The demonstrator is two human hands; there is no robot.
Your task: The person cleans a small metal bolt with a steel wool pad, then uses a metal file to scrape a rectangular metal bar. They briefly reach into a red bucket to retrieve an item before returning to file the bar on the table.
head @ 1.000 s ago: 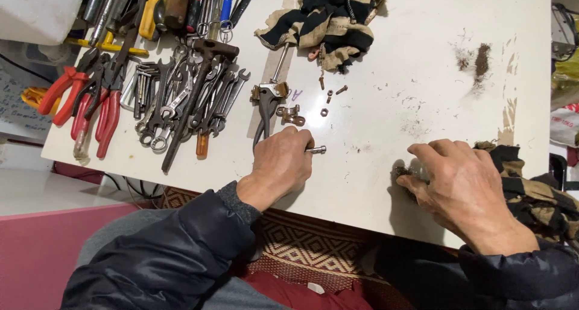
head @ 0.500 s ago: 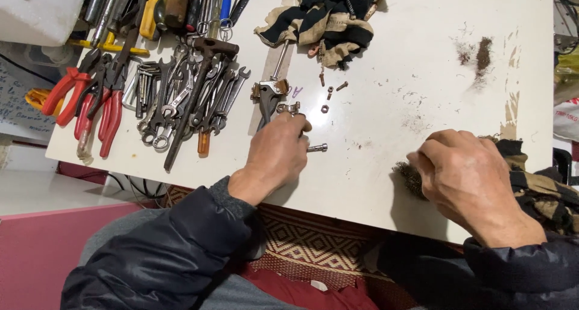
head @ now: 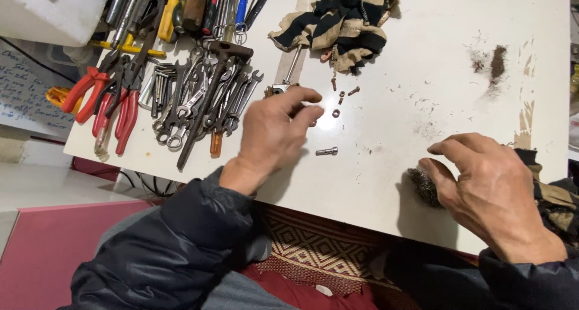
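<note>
The left hand (head: 271, 135) lies over the white tabletop (head: 392, 56) with thumb and forefinger extended and drawn toward each other. Whether they pinch a part cannot be told; a small metal piece shows at the fingertips (head: 313, 113), partly hidden. A nut (head: 336, 113) lies just beyond those fingertips. A short silver bolt (head: 326, 151) lies free on the tabletop just right of the hand, not touching it. Small rusty screws (head: 348, 93) lie a little farther out, ahead of the fingertips. Plier-like metal tooling is mostly hidden under the hand.

The right hand (head: 488, 189) rests at the near right edge of the tabletop, fingers loosely curled, thumb pressing on a wad of steel wool (head: 422, 186). A striped cloth (head: 552, 198) lies under and beyond that hand's outer side.

Left of the left hand lies a bundle of wrenches (head: 205, 105), then red-handled pliers (head: 111, 108) farther left. Ahead of the left hand lies a second striped rag (head: 347, 20). Rust-coloured dust (head: 497, 60) marks the tabletop well ahead of the right hand.
</note>
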